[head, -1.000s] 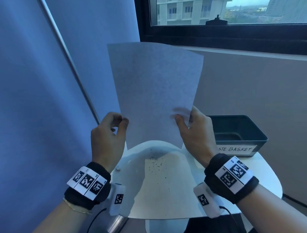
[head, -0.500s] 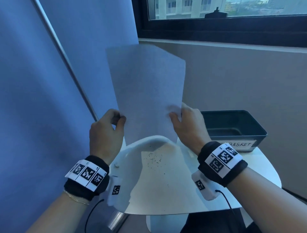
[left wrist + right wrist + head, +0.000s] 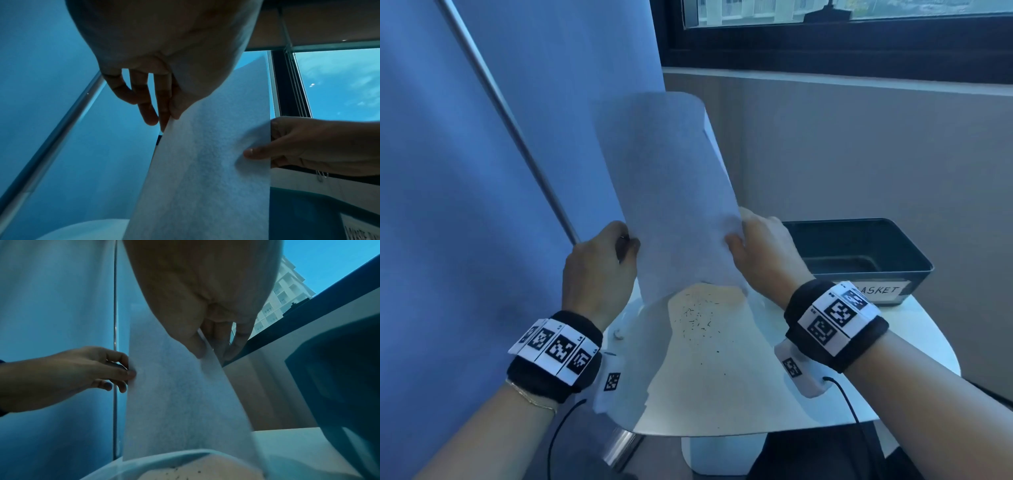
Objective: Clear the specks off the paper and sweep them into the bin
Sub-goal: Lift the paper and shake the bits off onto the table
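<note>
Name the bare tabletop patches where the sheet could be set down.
Bare table lies right of the right hand, in front of the bin. Another strip runs along the near edge. The centre under the paper holds the specks.

A white table [image 3: 893,377] stands below a dark-framed window [image 3: 825,44] (buildings outside).

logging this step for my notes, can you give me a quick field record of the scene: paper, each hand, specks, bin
paper: held upright over the table, lower edge near the tabletop
left hand: pinches the paper's left edge
right hand: pinches the paper's right edge
specks: scattered on the white table, below the paper
bin: dark, open, right of the paper, on the table
</note>
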